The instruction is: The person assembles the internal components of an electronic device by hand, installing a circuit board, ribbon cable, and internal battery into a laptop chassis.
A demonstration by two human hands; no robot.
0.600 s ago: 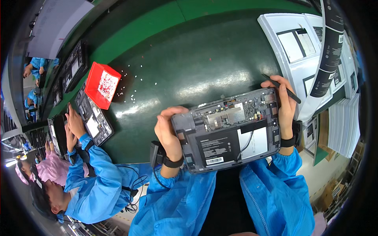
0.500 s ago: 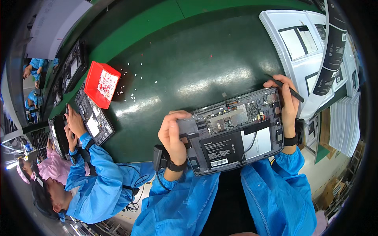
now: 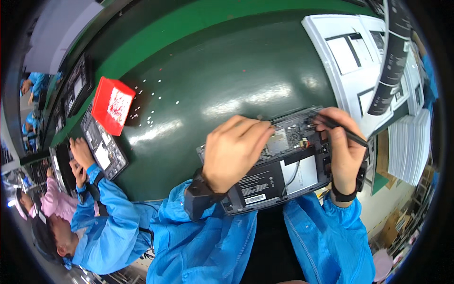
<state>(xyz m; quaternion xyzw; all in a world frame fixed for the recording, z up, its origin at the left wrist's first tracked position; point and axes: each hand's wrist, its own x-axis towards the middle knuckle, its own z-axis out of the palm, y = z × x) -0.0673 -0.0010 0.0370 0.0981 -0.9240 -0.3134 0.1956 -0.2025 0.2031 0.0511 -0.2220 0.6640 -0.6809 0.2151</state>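
Note:
An opened tablet (image 3: 260, 182) lies tilted in front of me, its inside up, showing a circuit board (image 3: 278, 144), a black battery and a pale panel. Above the board's left part is my left hand (image 3: 235, 154). Its fingers are bent and pressed together, fingertips by the tablet's far edge; anything between them is hidden. At the far right corner, my right hand (image 3: 344, 142) grips black tweezers (image 3: 349, 134). Their points reach down to the board's right end, where the fingers partly hide them.
Left stands a red bin (image 3: 103, 105) of small white pieces, some scattered on the green table (image 3: 203, 90). Another opened tablet (image 3: 105, 154) lies beside it, near a co-worker's hands (image 3: 80, 158). White trays (image 3: 326, 57) and a hanging black strip (image 3: 391, 66) are at right.
My left hand has left the tablet's left edge and moved right over the board. My right hand has turned inward, bringing the tweezers' points to the board. The tablet sits slightly lower left.

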